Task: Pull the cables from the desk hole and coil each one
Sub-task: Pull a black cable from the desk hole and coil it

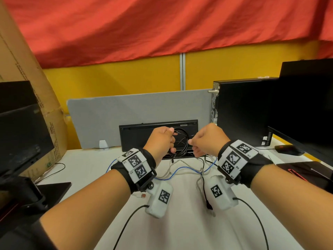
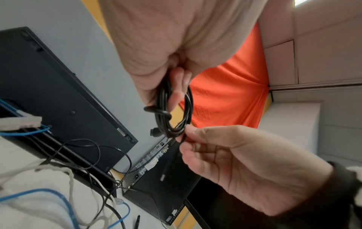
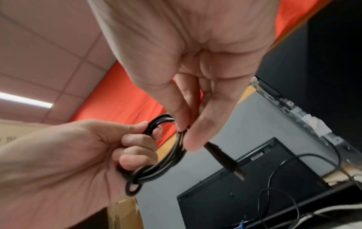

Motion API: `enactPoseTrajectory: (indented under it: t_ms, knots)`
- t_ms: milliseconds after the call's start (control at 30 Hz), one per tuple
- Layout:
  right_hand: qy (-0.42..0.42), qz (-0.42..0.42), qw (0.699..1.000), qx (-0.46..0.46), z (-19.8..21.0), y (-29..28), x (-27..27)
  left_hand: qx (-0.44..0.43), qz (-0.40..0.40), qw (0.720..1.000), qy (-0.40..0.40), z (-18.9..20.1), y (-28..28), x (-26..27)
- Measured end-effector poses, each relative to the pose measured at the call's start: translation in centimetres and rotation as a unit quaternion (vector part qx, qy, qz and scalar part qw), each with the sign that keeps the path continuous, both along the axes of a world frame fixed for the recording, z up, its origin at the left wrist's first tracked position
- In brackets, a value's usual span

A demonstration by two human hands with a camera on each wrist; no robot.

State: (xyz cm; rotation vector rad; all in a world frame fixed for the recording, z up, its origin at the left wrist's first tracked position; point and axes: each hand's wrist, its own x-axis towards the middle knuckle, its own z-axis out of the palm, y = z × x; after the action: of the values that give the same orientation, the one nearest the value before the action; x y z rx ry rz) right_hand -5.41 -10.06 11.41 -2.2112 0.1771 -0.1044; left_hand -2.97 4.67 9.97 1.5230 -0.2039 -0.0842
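Head view: both hands are raised above the counter (image 1: 180, 222), in front of a black keyboard (image 1: 158, 131) propped on edge.
Left hand (image 1: 161, 140): fingers (image 3: 137, 141) curl through a black cable coil (image 1: 181, 143) and grip its loops.
Right hand (image 1: 207, 139): thumb and forefinger pinch the coil's free tail just beside the loops; the plug (image 3: 225, 161) dangles below.
Other cables: a blue cable (image 1: 182, 170), a grey-white cable (image 1: 180, 162) and thin black leads lie loose on the counter near the desk hole, not yet coiled.
Risk, tail: if the pinch slips, the springy end probably flicks out and the last loop opens.
Risk, loops: easing the left grip likely lets the turns fan apart.
Risk, snag: the hanging plug could catch the loose cables below.
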Motion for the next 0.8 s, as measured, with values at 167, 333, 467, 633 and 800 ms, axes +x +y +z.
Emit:
enactPoseTrajectory:
  t_ms: [167,333,467,633,800]
  knots:
    - [0.062,-0.017,0.97,0.235,0.6,0.7,-0.6,-0.078,-0.007,0.997,0.027,-0.4,-0.1,-0.3]
    - [0.001,-0.021,0.946,0.324,-0.8,1.2,-0.1,-0.138,-0.021,0.988,0.068,-0.6,0.3,-0.5]
    - [-0.135,-0.049,0.988,0.064,-1.9,0.2,0.8,-0.094,-0.025,0.993,0.062,-0.7,0.3,-0.7]
    - [-0.228,-0.014,0.971,-0.077,-0.8,-0.9,1.4,-0.036,-0.024,0.998,0.041,-1.2,0.1,-0.4]
    - [-0.204,0.013,0.978,-0.034,-0.5,-0.8,1.5,-0.002,-0.048,0.999,-0.021,-1.4,0.0,-0.3]
